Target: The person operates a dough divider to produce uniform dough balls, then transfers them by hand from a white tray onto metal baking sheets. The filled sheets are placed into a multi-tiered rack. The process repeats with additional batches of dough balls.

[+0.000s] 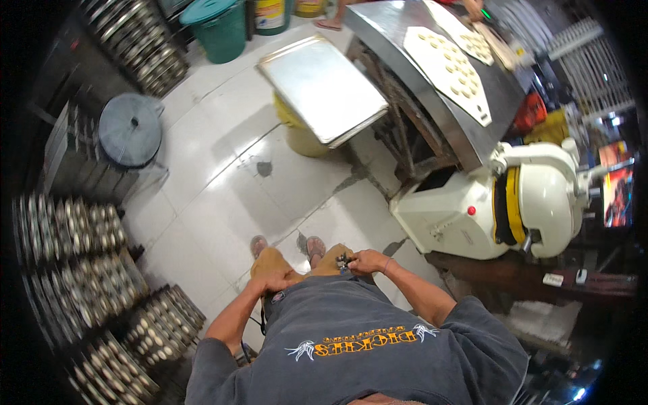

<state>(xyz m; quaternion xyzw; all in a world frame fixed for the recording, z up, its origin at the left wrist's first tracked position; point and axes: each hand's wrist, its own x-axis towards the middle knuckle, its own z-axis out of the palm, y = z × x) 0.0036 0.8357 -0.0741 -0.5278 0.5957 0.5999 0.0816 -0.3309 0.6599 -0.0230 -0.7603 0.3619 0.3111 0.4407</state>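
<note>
My left hand (277, 279) rests against the tan shorts (268, 260) near the hem of my dark T-shirt (354, 314); its fingers are partly hidden. On the other side, my right hand (368, 262) pinches a small dark object with shiny parts (344, 260) against the shorts, too small to identify. Both hands are low in front of my body. Ahead, a metal baking tray (324, 86) lies tilted across a yellow container (304, 139). Pale dough pieces (455, 66) sit in rows on a white board (476, 109) upon the metal table (430, 76).
A cream dough-dividing machine (455, 217) stands at the right. Racks of filled trays (86, 283) line the left, near a round grey lid (130, 129). A green lidded bin (217, 35) is at the back. Another person's hand (473, 7) shows beyond the table.
</note>
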